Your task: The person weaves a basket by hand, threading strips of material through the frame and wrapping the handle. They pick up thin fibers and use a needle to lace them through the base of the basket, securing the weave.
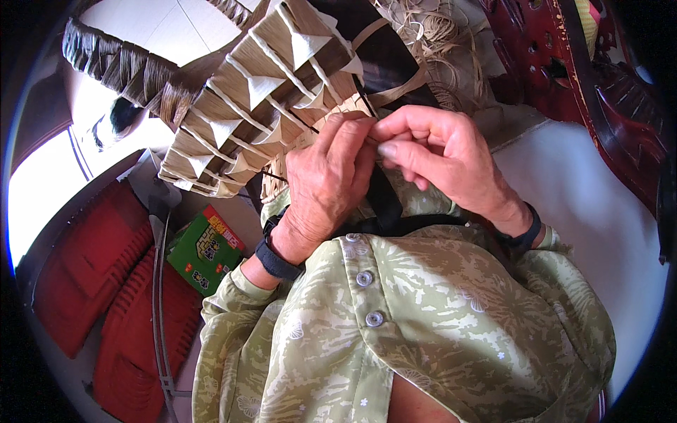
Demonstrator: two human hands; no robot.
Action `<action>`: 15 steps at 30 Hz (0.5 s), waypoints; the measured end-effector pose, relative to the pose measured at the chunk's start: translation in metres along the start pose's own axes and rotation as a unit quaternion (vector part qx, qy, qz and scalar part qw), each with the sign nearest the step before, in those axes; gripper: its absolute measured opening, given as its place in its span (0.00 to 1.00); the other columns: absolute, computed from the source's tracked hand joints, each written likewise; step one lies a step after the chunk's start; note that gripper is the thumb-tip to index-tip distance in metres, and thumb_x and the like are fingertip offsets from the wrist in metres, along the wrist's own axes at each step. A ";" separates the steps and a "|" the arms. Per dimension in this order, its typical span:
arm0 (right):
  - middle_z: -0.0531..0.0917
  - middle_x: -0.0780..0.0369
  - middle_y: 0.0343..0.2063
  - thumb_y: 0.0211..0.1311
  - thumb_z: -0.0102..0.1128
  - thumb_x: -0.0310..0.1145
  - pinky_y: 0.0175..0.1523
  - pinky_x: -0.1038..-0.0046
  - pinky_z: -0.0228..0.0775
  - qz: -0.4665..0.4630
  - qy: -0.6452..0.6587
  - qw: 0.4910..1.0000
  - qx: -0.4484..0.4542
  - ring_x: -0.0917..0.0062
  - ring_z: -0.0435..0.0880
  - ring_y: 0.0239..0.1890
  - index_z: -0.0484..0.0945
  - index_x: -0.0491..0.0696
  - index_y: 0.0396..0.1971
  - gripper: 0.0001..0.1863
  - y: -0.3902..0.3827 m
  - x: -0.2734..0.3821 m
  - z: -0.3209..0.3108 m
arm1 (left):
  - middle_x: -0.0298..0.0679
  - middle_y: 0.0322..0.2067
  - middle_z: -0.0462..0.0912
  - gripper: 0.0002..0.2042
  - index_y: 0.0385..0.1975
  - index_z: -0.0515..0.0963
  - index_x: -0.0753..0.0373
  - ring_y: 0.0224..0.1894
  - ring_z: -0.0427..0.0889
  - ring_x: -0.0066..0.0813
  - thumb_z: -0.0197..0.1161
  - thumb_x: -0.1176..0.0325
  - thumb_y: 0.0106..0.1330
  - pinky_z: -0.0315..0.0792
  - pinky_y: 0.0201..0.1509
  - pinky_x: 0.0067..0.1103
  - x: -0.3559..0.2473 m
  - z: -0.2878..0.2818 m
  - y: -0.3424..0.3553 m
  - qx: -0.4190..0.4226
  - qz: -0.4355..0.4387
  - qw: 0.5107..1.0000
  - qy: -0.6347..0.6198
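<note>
A woven straw bag (247,106) with rows of pale folded points lies tilted across my lap, and a dark wrapped handle (141,77) arches from its far left side. My left hand (326,173) rests against the bag's near edge, its fingers curled and pressed together. Touching it, my right hand (444,158) has thumb and forefinger pinched at the left fingertips. Whatever lies between the fingers is too small or hidden to make out. Thin black strips (303,121) poke from the bag's edge, and a wider black band (383,197) hangs below my hands.
Loose coils of straw cord (437,28) lie beyond my hands. Dark red carved wooden furniture (599,92) stands at the right. To the left are red ridged panels (141,317), a grey cable (161,303) and a green and red box (206,250).
</note>
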State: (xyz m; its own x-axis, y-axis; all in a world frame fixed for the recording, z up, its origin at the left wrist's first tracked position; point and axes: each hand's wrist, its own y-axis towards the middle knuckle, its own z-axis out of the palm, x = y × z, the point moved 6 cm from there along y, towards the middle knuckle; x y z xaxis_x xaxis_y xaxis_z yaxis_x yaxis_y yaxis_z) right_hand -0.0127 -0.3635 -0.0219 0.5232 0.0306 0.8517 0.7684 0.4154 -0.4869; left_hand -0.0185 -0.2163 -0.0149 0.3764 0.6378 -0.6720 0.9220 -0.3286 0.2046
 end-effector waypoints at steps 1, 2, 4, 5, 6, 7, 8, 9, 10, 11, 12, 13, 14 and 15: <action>0.84 0.68 0.28 0.69 0.63 0.30 0.32 0.83 0.73 0.002 -0.015 1.000 0.024 0.89 0.80 0.28 0.83 0.42 0.40 0.07 0.000 0.003 -0.003 | 0.35 0.38 0.83 0.11 0.41 0.78 0.59 0.31 0.85 0.38 0.65 0.77 0.59 0.78 0.27 0.29 0.001 0.000 0.001 0.000 -0.004 1.000 -0.009; 0.84 0.68 0.29 0.70 0.63 0.31 0.32 0.84 0.73 -0.007 -0.025 0.998 0.059 0.89 0.80 0.28 0.83 0.42 0.41 0.08 0.002 0.006 -0.004 | 0.35 0.38 0.83 0.10 0.41 0.78 0.60 0.31 0.85 0.39 0.64 0.77 0.60 0.78 0.27 0.29 0.002 0.001 0.001 0.001 -0.008 1.000 -0.016; 0.85 0.68 0.30 0.69 0.64 0.32 0.31 0.83 0.73 -0.020 -0.050 0.998 0.023 0.89 0.81 0.29 0.83 0.43 0.41 0.08 0.014 0.006 -0.021 | 0.36 0.37 0.83 0.08 0.41 0.78 0.60 0.32 0.85 0.40 0.63 0.78 0.63 0.78 0.29 0.29 0.003 0.001 0.002 -0.001 -0.014 1.000 -0.024; 0.86 0.68 0.30 0.68 0.65 0.31 0.32 0.82 0.74 -0.016 -0.104 0.993 -0.045 0.88 0.81 0.29 0.83 0.43 0.40 0.08 0.018 0.002 -0.032 | 0.36 0.37 0.83 0.08 0.41 0.78 0.60 0.32 0.85 0.40 0.63 0.78 0.63 0.78 0.29 0.29 0.003 0.001 0.002 -0.002 -0.015 1.000 -0.026; 0.85 0.66 0.34 0.64 0.65 0.23 0.38 0.81 0.77 -0.075 -0.172 0.979 -0.081 0.84 0.84 0.36 0.83 0.41 0.40 0.06 0.020 0.004 -0.031 | 0.36 0.37 0.83 0.08 0.41 0.78 0.60 0.32 0.85 0.41 0.62 0.78 0.63 0.79 0.29 0.30 0.003 0.000 0.002 -0.003 -0.016 0.999 -0.027; 0.85 0.66 0.34 0.62 0.66 0.21 0.38 0.80 0.77 -0.146 -0.197 0.967 -0.068 0.83 0.84 0.36 0.83 0.41 0.40 0.07 0.019 0.007 -0.027 | 0.37 0.37 0.83 0.08 0.41 0.78 0.60 0.32 0.85 0.41 0.62 0.78 0.63 0.79 0.29 0.30 0.002 0.000 0.002 -0.002 -0.020 0.999 -0.028; 0.85 0.65 0.34 0.60 0.67 0.20 0.39 0.79 0.77 -0.186 -0.219 0.956 -0.063 0.82 0.84 0.36 0.83 0.42 0.40 0.08 0.017 0.006 -0.022 | 0.37 0.37 0.83 0.08 0.41 0.78 0.60 0.32 0.85 0.41 0.62 0.78 0.63 0.79 0.29 0.30 0.002 0.000 0.002 0.001 -0.022 0.999 -0.032; 0.85 0.65 0.34 0.58 0.68 0.19 0.39 0.78 0.77 -0.220 -0.237 0.945 -0.056 0.81 0.85 0.36 0.83 0.42 0.39 0.09 0.015 0.006 -0.016 | 0.37 0.37 0.83 0.08 0.41 0.78 0.60 0.33 0.85 0.42 0.62 0.78 0.64 0.79 0.30 0.30 0.002 -0.001 0.001 0.004 -0.025 0.999 -0.035; 0.85 0.64 0.34 0.55 0.70 0.19 0.39 0.77 0.77 -0.269 -0.290 0.915 -0.083 0.79 0.85 0.35 0.82 0.43 0.39 0.11 0.013 0.009 -0.014 | 0.38 0.37 0.83 0.08 0.41 0.78 0.60 0.33 0.85 0.42 0.62 0.78 0.64 0.79 0.30 0.30 0.002 0.000 0.001 0.012 -0.034 0.999 -0.035; 0.85 0.64 0.34 0.55 0.70 0.19 0.39 0.77 0.76 -0.275 -0.303 0.908 -0.095 0.78 0.85 0.34 0.83 0.43 0.38 0.11 0.012 0.009 -0.013 | 0.38 0.37 0.83 0.08 0.41 0.78 0.60 0.33 0.85 0.43 0.61 0.78 0.64 0.79 0.30 0.31 0.003 0.000 0.001 0.018 -0.044 0.998 -0.047; 0.85 0.63 0.33 0.55 0.70 0.19 0.38 0.77 0.76 -0.291 -0.310 0.899 -0.102 0.78 0.85 0.34 0.83 0.43 0.38 0.10 0.012 0.010 -0.010 | 0.39 0.37 0.82 0.08 0.41 0.78 0.61 0.33 0.85 0.43 0.61 0.78 0.64 0.80 0.30 0.31 0.005 0.001 0.000 0.030 -0.062 0.996 -0.053; 0.85 0.63 0.33 0.55 0.70 0.19 0.37 0.77 0.76 -0.301 -0.313 0.893 -0.114 0.77 0.84 0.33 0.83 0.43 0.37 0.10 0.012 0.013 -0.010 | 0.39 0.37 0.82 0.08 0.42 0.77 0.61 0.34 0.85 0.44 0.61 0.78 0.64 0.80 0.30 0.31 0.006 0.001 -0.001 0.041 -0.079 0.994 -0.059; 0.84 0.62 0.32 0.55 0.71 0.21 0.36 0.75 0.76 -0.312 -0.316 0.889 -0.110 0.73 0.85 0.33 0.82 0.43 0.36 0.09 0.010 0.015 -0.008 | 0.39 0.37 0.82 0.09 0.42 0.77 0.61 0.33 0.85 0.44 0.60 0.79 0.64 0.80 0.30 0.31 0.006 0.001 -0.001 0.042 -0.078 0.994 -0.065; 0.84 0.61 0.31 0.55 0.71 0.22 0.36 0.72 0.76 -0.316 -0.316 0.887 -0.112 0.69 0.85 0.32 0.81 0.44 0.35 0.08 0.011 0.017 -0.007 | 0.40 0.37 0.82 0.09 0.43 0.77 0.61 0.32 0.84 0.43 0.60 0.79 0.64 0.80 0.30 0.31 0.005 0.000 -0.001 0.045 -0.077 0.993 -0.072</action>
State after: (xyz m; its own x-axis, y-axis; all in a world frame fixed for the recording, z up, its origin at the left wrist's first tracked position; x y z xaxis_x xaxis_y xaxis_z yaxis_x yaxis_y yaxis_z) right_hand 0.0071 -0.3651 -0.0140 -0.2958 0.3888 0.8726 0.9258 0.3418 0.1615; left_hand -0.0171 -0.2125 -0.0186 0.2087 0.5806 -0.7870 0.9536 -0.2993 0.0320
